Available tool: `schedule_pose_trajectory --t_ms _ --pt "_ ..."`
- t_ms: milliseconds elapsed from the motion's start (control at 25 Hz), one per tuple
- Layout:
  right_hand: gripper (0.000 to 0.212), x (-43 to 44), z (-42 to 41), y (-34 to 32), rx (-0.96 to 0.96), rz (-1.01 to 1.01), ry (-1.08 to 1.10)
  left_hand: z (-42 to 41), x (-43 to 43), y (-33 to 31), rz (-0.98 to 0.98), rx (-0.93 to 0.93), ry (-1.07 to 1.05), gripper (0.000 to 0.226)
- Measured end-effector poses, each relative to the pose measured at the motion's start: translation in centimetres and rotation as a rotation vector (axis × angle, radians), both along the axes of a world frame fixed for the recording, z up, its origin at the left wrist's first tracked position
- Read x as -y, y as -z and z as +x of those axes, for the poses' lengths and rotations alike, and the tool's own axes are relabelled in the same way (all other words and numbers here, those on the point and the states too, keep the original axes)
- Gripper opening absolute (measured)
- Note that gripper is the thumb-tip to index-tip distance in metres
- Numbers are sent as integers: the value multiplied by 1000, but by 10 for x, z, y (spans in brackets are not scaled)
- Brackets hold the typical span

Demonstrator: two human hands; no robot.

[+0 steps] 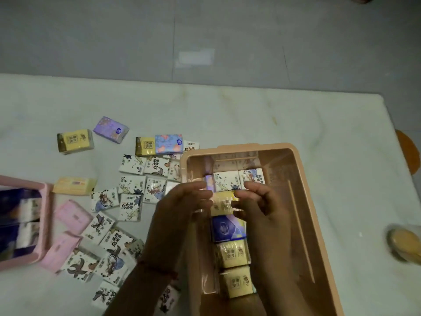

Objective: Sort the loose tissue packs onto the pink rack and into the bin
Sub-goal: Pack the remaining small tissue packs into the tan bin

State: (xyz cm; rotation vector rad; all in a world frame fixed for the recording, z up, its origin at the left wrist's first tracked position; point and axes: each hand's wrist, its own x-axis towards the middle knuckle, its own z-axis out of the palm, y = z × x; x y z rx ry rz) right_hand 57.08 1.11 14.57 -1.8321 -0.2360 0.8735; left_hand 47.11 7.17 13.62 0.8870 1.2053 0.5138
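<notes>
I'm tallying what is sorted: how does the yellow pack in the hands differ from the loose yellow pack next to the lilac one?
The held yellow pack is inside the bin, pinched by the left hand and right hand. The loose yellow pack lies untouched on the white cloth. The hands hide part of the held one, while the loose one shows whole. Both are yellow with a square emblem.

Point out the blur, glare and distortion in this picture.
Head view: dim; the left hand, right hand and the yellow pack they pinch are smeared; a pale glare patch on the floor; the far wall of the bin mirrors packs; the round thing at the right edge blurs most.
</notes>
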Motion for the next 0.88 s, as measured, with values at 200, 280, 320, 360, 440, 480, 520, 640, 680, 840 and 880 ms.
schedule_pose_trajectory --t_ms 200,280,320,360,440,480,520,640,680,840,880 --pt "24 -138 -40 20 272 3 -669 -60 -72 25 -115 -164 -305 24" --pt "45 -192 -49 65 504 -239 -1028 -78 -83 34 -162 -170 -357 28" --pt "56 -211 -49 89 661 -425 -1189 -86 -85 41 -164 -181 -355 25" --pt "62 -223 -47 109 822 -606 -1302 -94 -84 48 -166 -202 -333 20" --pt "60 -231 -42 137 957 -857 -1354 -102 -80 61 -199 -199 -314 21" --pt "56 -229 -38 144 972 -927 -1338 -105 -78 67 -237 -188 -320 24" --pt "52 -229 -38 150 998 -956 -1345 -108 -78 71 -278 -188 -326 25" --pt "54 -235 -45 149 1075 -919 -1374 -119 -78 75 -283 -188 -342 22" --pt "58 -238 -50 140 1006 -877 -1344 -120 -78 72 -247 -199 -314 21" --pt "60 -227 -55 59 538 -469 -1235 -107 -76 39 -67 -243 -135 53" --pt "58 -208 -47 33 464 -396 -1222 -102 -74 29 -81 -150 -151 62"
